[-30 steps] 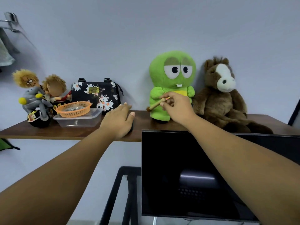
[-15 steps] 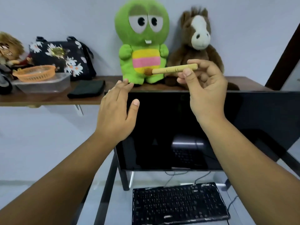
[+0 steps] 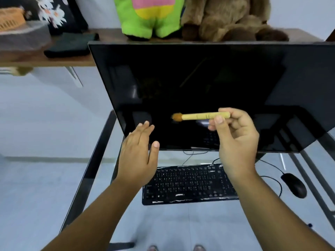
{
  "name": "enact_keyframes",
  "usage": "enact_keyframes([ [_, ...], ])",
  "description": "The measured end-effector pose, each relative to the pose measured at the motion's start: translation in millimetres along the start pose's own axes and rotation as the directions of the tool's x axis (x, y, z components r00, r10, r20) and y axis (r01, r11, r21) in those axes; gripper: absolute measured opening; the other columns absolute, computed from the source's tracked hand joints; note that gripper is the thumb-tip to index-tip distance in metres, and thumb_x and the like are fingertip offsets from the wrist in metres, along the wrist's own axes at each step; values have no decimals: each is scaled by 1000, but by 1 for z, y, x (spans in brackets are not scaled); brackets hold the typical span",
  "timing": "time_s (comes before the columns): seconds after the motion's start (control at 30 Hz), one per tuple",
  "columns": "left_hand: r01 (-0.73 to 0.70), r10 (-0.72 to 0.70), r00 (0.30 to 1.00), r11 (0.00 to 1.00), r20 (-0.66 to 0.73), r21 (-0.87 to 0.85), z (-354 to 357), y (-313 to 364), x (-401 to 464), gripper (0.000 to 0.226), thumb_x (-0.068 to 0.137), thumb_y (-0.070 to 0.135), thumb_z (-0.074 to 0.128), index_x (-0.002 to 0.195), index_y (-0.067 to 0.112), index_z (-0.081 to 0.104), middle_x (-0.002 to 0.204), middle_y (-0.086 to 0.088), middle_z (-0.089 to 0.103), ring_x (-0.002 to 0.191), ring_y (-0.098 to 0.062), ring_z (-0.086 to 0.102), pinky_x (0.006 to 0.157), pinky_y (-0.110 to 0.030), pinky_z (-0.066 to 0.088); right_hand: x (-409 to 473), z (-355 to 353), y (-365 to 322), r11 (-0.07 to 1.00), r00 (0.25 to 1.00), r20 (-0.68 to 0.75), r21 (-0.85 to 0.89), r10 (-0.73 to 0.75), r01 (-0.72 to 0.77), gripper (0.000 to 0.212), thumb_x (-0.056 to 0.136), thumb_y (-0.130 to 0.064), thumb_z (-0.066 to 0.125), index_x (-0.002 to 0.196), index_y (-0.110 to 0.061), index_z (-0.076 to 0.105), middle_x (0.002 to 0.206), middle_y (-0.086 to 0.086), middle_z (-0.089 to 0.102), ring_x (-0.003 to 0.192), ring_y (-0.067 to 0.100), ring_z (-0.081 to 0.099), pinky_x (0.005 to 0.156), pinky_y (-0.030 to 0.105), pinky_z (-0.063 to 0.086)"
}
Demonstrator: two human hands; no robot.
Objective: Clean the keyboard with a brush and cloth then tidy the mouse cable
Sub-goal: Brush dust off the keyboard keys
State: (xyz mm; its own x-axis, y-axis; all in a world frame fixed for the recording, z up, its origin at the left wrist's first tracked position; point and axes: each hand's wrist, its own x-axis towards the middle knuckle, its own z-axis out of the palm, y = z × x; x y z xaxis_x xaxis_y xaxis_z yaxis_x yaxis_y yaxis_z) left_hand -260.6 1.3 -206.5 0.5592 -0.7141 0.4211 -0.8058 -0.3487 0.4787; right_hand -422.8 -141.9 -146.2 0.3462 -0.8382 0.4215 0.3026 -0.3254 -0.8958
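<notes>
My right hand [image 3: 235, 140] grips a small brush [image 3: 197, 116] with a light wooden handle and brown bristles that point left, held in front of the dark monitor. My left hand [image 3: 138, 154] is open and empty, fingers spread, just left of it. Below both hands a black keyboard [image 3: 186, 183] lies on the glass desk, its left and right ends hidden by my wrists. A black mouse [image 3: 294, 185] sits to its right, with its thin black cable [image 3: 272, 167] looping behind. A dark folded cloth [image 3: 70, 45] lies on the wooden shelf above.
A large black monitor [image 3: 199, 84] stands behind the keyboard. The wooden shelf [image 3: 54, 60] carries a green plush toy [image 3: 148, 17], a brown plush horse [image 3: 228, 19], a floral bag [image 3: 59, 15] and a clear tub [image 3: 23, 36] with an orange basket. Black desk frame bar [image 3: 94, 169] runs at left.
Both hands came down from the shelf to in front of the monitor, the right one carrying the brush. My view tilted down, bringing the keyboard and mouse into sight.
</notes>
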Motion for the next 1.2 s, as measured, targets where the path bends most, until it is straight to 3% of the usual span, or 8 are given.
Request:
enact_keyframes([
  [0.23,156,-172,965,983,196,96,50,-44,-48,58,96,44,22,145,18,39,152,1,37,143,-16,27,117,-41,24,-57,-18,77,972,985,0,-163,170,-168,10,90,-25,67,101,-26,64,88,-4,67,80,22,64,75,35,54],
  [0.43,320,-384,830,922,404,219,80,-89,-93,53,101,35,30,151,20,23,159,2,24,147,-14,14,121,-38,9,-93,-17,127,920,931,2,-153,366,-361,9,98,-20,50,96,-15,43,99,10,73,74,31,72,69,49,59],
  [0.53,363,-432,776,901,459,236,85,-102,-104,57,101,38,30,153,21,16,160,4,16,148,-13,8,121,-37,7,-102,-8,145,882,898,-15,-181,441,-436,23,92,-13,64,91,-26,46,91,7,72,76,31,73,74,51,58],
  [0.63,377,-445,745,895,497,237,88,-111,-109,62,100,44,31,154,21,12,161,4,11,148,-13,4,121,-36,4,-110,11,155,862,889,17,-255,457,-438,26,79,-17,69,78,-38,53,88,2,72,79,31,71,74,54,57],
  [0.83,429,-467,723,881,509,199,97,-120,-109,77,94,60,35,154,19,9,162,3,8,149,-13,3,119,-34,7,-122,52,170,871,886,124,-287,447,-399,27,83,-11,67,78,-33,52,91,-3,71,81,22,73,68,39,58],
  [1.0,446,-480,710,873,516,197,102,-120,-107,87,90,65,40,154,18,6,162,2,6,149,-13,2,118,-34,13,-130,54,180,839,919,156,-485,362,-248,25,87,-6,65,81,-25,50,91,-3,68,75,9,68,55,21,47],
  [1.1,457,-487,709,868,511,193,104,-122,-108,88,89,65,43,154,17,7,162,2,7,149,-14,3,118,-34,15,-135,57,179,870,942,93,-422,323,-256,30,87,-1,65,83,-26,49,93,-5,69,84,6,71,55,24,51],
  [1.2,453,-487,717,870,499,197,107,-125,-109,88,89,63,46,153,16,8,162,2,8,149,-14,3,118,-33,16,-140,63,180,862,922,184,-453,340,-227,22,88,-4,65,83,-19,51,96,-8,69,83,3,69,54,22,50],
])
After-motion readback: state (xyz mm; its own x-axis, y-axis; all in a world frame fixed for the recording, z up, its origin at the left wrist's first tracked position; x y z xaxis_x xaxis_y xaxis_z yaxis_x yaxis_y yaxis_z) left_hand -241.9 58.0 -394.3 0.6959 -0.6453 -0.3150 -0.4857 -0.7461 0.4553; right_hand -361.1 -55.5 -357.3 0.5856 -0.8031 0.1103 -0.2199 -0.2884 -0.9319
